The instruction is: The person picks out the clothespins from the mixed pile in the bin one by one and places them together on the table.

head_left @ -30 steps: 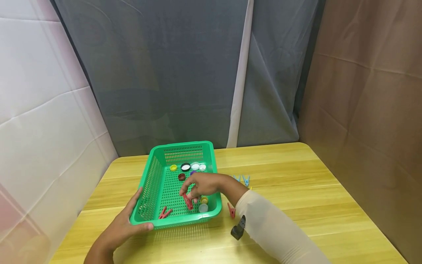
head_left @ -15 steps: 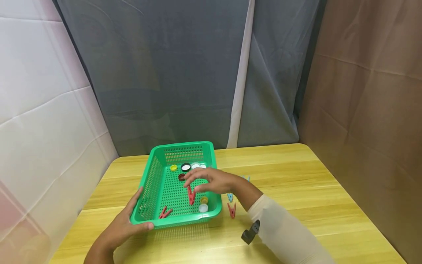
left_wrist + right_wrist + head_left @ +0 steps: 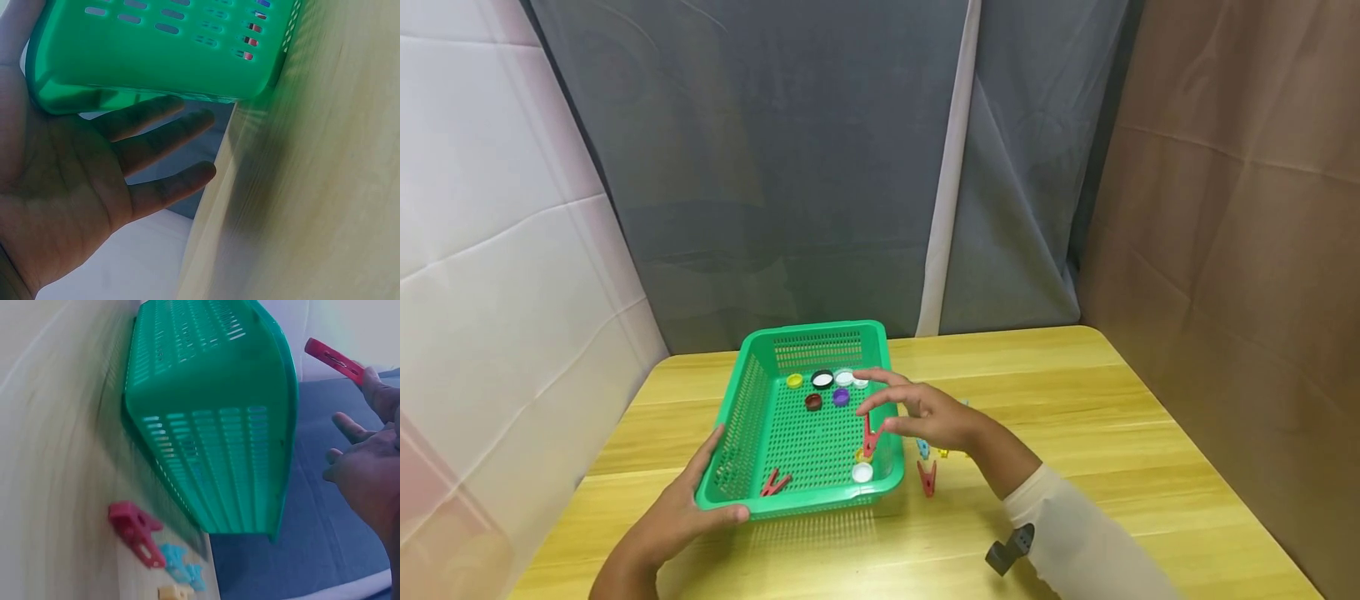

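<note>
A green plastic basket (image 3: 730,408) stands on the table. My left hand (image 3: 673,517) rests at its near-left corner, thumb and forefinger on the rim; the left wrist view shows the other fingers straight. My right hand (image 3: 925,410) pinches a red clothespin (image 3: 870,442) between thumb and forefinger over the basket's right side. Inside lie another red clothespin (image 3: 775,483), a yellow cap (image 3: 794,381), a black-and-white cap (image 3: 822,380), a brown cap (image 3: 813,402), a purple cap (image 3: 841,397) and whitish caps (image 3: 862,472). A yellowish cap is partly hidden behind the held clothespin.
Right of the basket on the wooden table (image 3: 1075,450) lie a red clothespin (image 3: 927,478), blue clothespins (image 3: 176,559) and a yellow one (image 3: 175,592). A grey curtain (image 3: 775,183) hangs behind, a white one left, a brown one right.
My right hand has moved right, carrying the red clothespin from the basket's middle toward its right wall. The purple cap is uncovered. The left hand and basket stay in place.
</note>
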Tool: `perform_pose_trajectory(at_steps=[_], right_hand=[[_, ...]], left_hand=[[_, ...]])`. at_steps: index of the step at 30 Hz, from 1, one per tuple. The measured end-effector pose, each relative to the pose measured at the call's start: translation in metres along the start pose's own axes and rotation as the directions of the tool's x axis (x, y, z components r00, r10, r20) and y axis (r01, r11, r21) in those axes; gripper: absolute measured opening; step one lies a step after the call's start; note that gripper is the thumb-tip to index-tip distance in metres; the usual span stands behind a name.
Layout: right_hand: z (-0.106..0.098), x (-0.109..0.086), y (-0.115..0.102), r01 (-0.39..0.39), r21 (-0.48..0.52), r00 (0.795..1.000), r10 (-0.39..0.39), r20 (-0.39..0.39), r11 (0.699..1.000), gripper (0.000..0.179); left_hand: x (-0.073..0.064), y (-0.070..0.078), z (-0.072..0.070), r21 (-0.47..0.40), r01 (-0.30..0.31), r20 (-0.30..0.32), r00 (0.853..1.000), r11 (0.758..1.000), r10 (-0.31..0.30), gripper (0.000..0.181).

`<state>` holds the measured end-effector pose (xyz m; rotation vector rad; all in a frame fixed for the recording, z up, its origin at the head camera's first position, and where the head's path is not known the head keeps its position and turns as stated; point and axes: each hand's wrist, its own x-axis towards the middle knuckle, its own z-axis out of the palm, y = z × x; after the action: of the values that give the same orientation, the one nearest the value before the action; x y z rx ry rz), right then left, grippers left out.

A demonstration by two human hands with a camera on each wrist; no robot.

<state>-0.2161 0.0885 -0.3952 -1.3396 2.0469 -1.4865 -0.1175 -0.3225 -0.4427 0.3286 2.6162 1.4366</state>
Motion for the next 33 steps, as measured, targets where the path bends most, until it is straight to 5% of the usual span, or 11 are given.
perform_pose_trajectory(at_steps=[14, 33], right_hand=[[-0.025, -0.053, 0.006, 0.008, 0.051, 0.995, -0.003, -0.098, 0.999, 0.029], [-0.024, -0.104, 0.046, -0.149, 0.099, 0.978, 0.161, -0.132, 0.984, 0.039]], left_hand=[[0.0, 0.0, 0.0, 0.02, 0.011, -0.011, 1.0, 1.0, -0.011, 0.128], [-0.001, -0.004, 0.0, 0.011, 0.006, -0.017, 1.0, 1.0, -0.006, 0.128]])
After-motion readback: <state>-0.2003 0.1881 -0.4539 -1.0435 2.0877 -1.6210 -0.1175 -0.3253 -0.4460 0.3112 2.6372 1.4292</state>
